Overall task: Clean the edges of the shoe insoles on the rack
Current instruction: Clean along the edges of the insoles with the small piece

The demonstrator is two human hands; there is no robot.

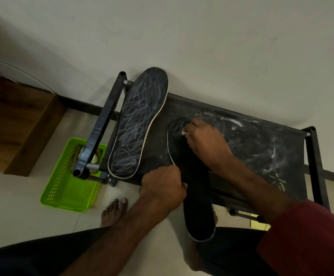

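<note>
Across the front edge of the rack (262,148), the near insole (199,216) runs lengthwise from the person toward the wall, its heel overhanging that edge. Its toe lies under the right hand (208,142), which pinches what looks like a white wad (185,133), too small to be sure of. The left hand (163,186), nearer the person, grips the insole's left rim at mid-length, while the second insole (140,124) lies just beside it at the rack's left end. On the floor below that end, a green basket (70,190) holds something pale, mostly hidden by the frame.

Matt black metal rack (312,156), chalk-smeared dark insole (140,124), glossy green plastic basket (62,188).
</note>
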